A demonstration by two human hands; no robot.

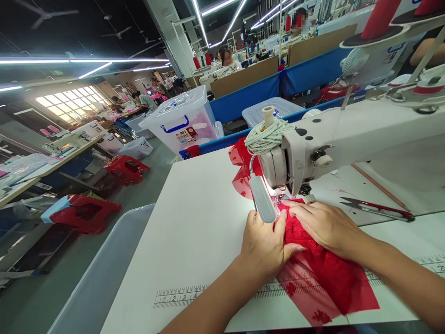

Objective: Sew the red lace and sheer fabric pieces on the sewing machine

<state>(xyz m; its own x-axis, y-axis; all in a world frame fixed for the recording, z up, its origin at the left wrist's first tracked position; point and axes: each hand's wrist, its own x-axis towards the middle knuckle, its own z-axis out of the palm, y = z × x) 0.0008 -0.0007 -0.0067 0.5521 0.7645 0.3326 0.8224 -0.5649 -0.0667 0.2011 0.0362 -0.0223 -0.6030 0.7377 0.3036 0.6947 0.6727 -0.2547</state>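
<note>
A red lace fabric piece (323,273) lies on the white sewing table (194,218) and runs under the head of a white sewing machine (347,139), coming out behind it. My left hand (266,243) presses flat on the fabric's left edge, fingers close to the needle area. My right hand (327,225) lies flat on the fabric just right of the presser foot. A small lamp (262,199) on the machine hangs over my left fingers.
Red-handled thread snips (378,208) lie on the table to the right. A printed ruler (181,297) runs along the table's front edge. A grey bin (100,278) stands at left, clear plastic boxes (184,120) behind. Other people work at far tables.
</note>
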